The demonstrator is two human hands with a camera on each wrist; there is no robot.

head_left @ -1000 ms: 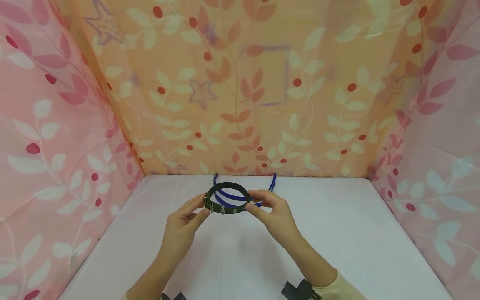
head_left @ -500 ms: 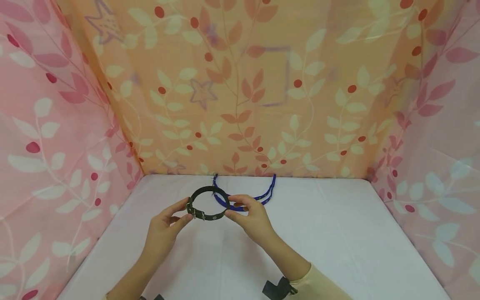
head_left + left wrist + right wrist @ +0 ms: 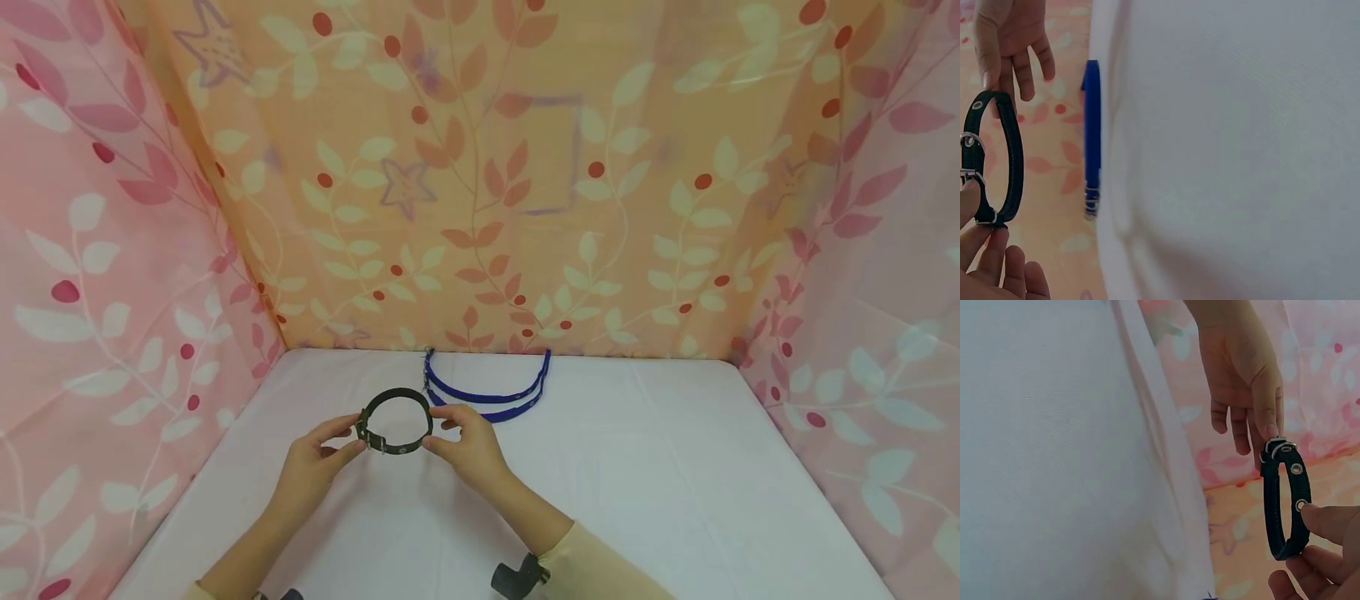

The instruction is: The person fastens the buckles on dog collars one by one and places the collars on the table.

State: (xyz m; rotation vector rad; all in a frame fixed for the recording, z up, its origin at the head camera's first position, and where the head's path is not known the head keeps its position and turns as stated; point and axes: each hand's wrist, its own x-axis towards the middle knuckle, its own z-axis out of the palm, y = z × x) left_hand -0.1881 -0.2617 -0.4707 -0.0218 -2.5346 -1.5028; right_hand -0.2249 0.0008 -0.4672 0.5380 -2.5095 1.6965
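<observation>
A dark buckled collar (image 3: 397, 448), closed into a loop, is held up above the white table between both hands. My left hand (image 3: 307, 471) pinches its buckle side between thumb and fingers. On the opposite side my right hand (image 3: 474, 450) pinches the strap. Metal eyelets and the buckle show on the collar (image 3: 1298, 487) in the right wrist view. In the left wrist view the collar (image 3: 1015, 156) stands on edge, with the left fingers at its lower end and the right hand (image 3: 1013, 40) at its upper end.
Behind the hands, two blue straps (image 3: 487, 398) lie curved at the back of the white table (image 3: 660, 467). Patterned cloth walls (image 3: 480, 167) enclose the back and both sides. A dark wrist camera (image 3: 517, 577) sits at the right sleeve.
Both hands have carried the collar left and nearer to the body, lower in the head view. The blue straps, partly covered before, now show almost whole.
</observation>
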